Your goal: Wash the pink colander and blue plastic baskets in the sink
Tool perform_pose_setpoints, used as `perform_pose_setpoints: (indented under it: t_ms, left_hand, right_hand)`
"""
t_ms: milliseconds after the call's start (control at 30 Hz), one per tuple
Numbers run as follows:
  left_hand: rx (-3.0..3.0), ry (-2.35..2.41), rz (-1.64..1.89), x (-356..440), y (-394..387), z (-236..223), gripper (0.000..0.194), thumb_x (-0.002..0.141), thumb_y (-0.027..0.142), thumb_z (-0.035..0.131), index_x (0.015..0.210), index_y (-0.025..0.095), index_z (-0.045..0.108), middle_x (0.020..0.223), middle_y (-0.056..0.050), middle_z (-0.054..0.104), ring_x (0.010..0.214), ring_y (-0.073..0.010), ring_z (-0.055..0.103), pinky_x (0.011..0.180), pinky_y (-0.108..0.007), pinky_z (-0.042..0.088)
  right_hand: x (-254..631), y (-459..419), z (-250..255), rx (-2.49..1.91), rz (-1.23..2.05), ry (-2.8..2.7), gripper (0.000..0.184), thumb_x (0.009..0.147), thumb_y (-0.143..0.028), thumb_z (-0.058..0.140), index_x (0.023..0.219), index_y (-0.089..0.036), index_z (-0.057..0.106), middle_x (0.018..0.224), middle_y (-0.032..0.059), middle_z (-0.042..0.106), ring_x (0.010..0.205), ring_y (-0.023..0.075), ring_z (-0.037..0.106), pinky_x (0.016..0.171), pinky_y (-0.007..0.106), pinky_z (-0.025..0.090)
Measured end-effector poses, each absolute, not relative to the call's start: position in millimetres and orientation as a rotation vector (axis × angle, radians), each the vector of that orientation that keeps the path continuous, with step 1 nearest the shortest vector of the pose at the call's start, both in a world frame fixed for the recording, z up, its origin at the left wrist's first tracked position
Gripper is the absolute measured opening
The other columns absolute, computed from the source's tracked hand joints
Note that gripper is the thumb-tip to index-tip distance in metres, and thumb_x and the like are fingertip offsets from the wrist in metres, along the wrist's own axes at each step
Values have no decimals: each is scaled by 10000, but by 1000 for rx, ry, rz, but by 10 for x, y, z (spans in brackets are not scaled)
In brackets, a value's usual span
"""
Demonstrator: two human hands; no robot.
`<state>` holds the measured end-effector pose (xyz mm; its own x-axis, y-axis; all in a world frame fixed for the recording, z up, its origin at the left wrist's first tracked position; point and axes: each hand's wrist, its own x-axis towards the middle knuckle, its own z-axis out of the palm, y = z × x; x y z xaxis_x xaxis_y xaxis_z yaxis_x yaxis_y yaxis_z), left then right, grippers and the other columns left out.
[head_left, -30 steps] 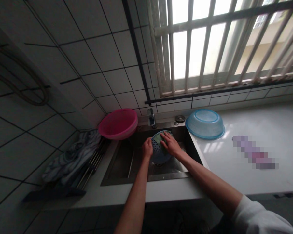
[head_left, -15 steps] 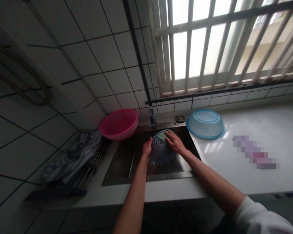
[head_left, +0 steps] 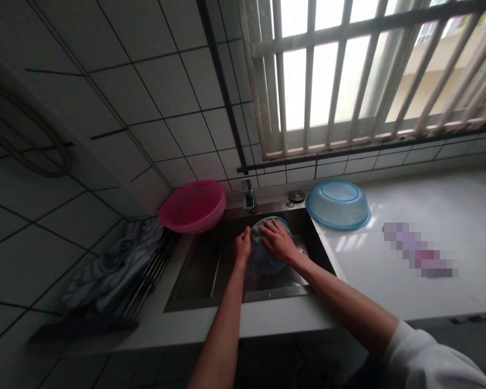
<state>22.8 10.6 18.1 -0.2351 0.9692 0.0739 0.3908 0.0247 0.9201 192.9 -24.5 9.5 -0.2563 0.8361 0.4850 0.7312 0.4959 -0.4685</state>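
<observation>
A blue plastic colander [head_left: 266, 260] with a perforated wall is held tilted over the steel sink [head_left: 194, 296]. My left hand [head_left: 243, 247] grips its left rim, with the thumb up and the other fingers largely hidden. My right hand [head_left: 278, 241] lies over a green dishcloth [head_left: 259, 233] and presses it against the colander's inner wall near the far rim. The fingers of that hand are somewhat spread on the cloth. Part of the cloth is covered by the hand.
Behind the sink stands a faucet [head_left: 248, 195], with a drain stopper [head_left: 296, 196] to its right. A pink basin [head_left: 194, 208] sits at the back left, an upturned blue basin [head_left: 338, 205] at the right. Striped cloth [head_left: 119, 259] and a metal rack [head_left: 150, 278] lie left.
My right hand has slid left and slightly down across the colander, taking the green dishcloth along. My left hand keeps its grip on the rim. The whole view has shifted slightly.
</observation>
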Motion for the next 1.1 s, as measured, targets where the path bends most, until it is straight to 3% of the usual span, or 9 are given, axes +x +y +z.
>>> perform_pose_setpoints:
  t_ms: [67,167,367,600,767,900,1100]
  left_hand:
    - [1276,1634,1230,200,111,168,707,742,854,589,638,160,679,631,-51,628,695,-211,573,652,-302,406]
    - [1112,1538,1345,156,91,150,801,561,924,673,700,136,711,636,-29,620,686,-190,557,642,-292,396]
    - [934,1402,1311,168,50,149,817,463,874,778,776,121,737,689,-38,671,664,-177,591,641,-293,445]
    - [1034,1342,1323,212,70,146,796,487,860,781,815,135,757,795,-69,731,810,-216,648,730,-306,485]
    - [952,1341,1260,181,22,195,800,523,857,773,846,126,756,760,-73,726,750,-217,658,692,-318,496]
    - [1001,1321,1246,199,1,218,774,543,837,789,838,122,752,762,-64,721,723,-194,646,683,-300,490]
    - [1087,1280,1202,181,29,171,788,588,853,747,902,130,752,813,-75,736,742,-203,643,710,-307,494]
  right_hand:
    - [1865,-322,155,-1142,135,-2157,452,1023,-282,588,1474,-293,606,1596,65,507,1571,323,294,1279,598,254]
    - [1877,-346,225,-1024,130,-2222,457,1015,-290,611,1470,-335,606,1596,28,511,1569,299,307,1291,580,240]
    - [2130,-158,121,-1310,299,-1927,530,1054,-407,531,1559,-246,510,1656,98,415,1561,308,326,1260,544,323]
    - [1919,-303,127,-1105,161,-2195,484,1043,-360,570,1525,-341,547,1649,22,433,1594,342,228,1282,630,206]
    - [2063,-204,143,-1162,226,-2122,496,1057,-278,508,1547,-353,514,1648,11,433,1575,303,294,1273,590,280]
    - [2145,-134,68,-1362,305,-1907,508,1077,-307,444,1582,-261,474,1670,83,388,1566,304,318,1257,568,320]
    - [1973,-219,44,-1311,169,-1978,501,1052,-262,488,1546,-335,525,1672,37,392,1596,354,214,1264,661,220]
